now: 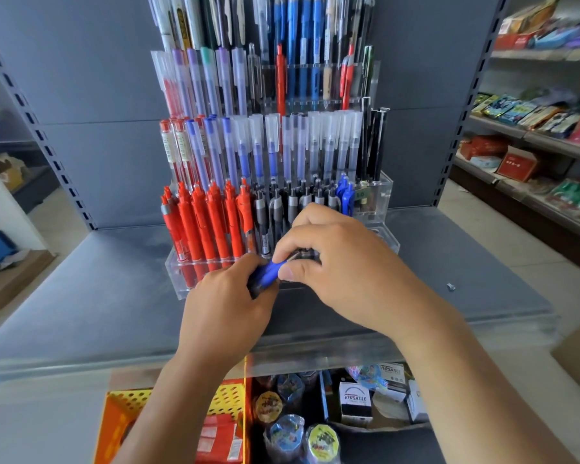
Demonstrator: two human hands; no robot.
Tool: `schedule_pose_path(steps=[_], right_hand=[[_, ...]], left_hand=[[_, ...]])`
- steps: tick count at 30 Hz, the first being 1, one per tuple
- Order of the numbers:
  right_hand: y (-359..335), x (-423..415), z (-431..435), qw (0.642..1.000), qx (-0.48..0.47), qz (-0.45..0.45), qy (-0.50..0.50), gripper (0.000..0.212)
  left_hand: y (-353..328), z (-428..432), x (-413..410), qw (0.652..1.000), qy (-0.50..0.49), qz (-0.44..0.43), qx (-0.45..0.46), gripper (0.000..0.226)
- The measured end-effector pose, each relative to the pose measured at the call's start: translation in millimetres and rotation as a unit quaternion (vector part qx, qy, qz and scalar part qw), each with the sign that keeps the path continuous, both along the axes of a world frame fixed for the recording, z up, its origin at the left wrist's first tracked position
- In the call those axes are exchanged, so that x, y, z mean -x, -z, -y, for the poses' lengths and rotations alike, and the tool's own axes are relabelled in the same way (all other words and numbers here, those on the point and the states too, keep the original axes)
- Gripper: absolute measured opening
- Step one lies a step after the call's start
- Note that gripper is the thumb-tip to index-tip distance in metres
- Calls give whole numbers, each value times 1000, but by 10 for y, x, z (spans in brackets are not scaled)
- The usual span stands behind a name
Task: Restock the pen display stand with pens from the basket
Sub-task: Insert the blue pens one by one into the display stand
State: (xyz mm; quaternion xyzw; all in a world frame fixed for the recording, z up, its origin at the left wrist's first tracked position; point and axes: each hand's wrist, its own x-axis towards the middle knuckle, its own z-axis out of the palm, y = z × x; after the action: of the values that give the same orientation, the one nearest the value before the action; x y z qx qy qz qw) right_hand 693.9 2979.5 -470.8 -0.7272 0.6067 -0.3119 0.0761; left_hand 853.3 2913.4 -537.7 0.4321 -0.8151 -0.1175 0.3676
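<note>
Restocking midway at the pen display stand [178,271]; left hand [228,303] grips blue pens [268,271], right hand [335,262] pinches 1 of them. Red pens [201,222] look fully stocked; blue ones not yet slotted.

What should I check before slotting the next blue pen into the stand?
1. Left hand grips the blue pens: ok.
2. Right hand pinches one pen's end: ok.
3. Matching blue row found in the front tier of the display stand: ok.
4. Free slot in that row: cannot tell, the right hand hides its base.
5. Pen's tip pointing down: cannot tell.
6. Basket close below the shelf: ok.
</note>
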Motion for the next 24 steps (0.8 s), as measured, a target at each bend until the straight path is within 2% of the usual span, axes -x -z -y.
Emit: schedule_pose_path(steps=[5, 12, 14, 18, 20, 24], right_hand=[[-40, 186, -2, 997, 67, 23, 35, 6], [-35, 239, -12, 994, 94, 27, 45, 9], [-66, 215, -38, 996, 81, 0, 38, 8], [-86, -14, -77, 986, 48, -161, 15, 19], [-35, -116, -41, 981, 45, -187, 8, 22], [65, -147, 28, 979, 64, -193, 19, 12]], left_hand=[[6, -5, 11, 1000, -5, 0, -16, 12], [4, 2, 20, 1000, -6, 10, -24, 18], [9, 6, 13, 1000, -4, 13, -18, 17], [-4, 6, -1, 1000, 8, 5, -26, 9], [-13, -6, -8, 999, 7, -5, -32, 11], [-19, -24, -5, 999, 12, -6, -30, 9]])
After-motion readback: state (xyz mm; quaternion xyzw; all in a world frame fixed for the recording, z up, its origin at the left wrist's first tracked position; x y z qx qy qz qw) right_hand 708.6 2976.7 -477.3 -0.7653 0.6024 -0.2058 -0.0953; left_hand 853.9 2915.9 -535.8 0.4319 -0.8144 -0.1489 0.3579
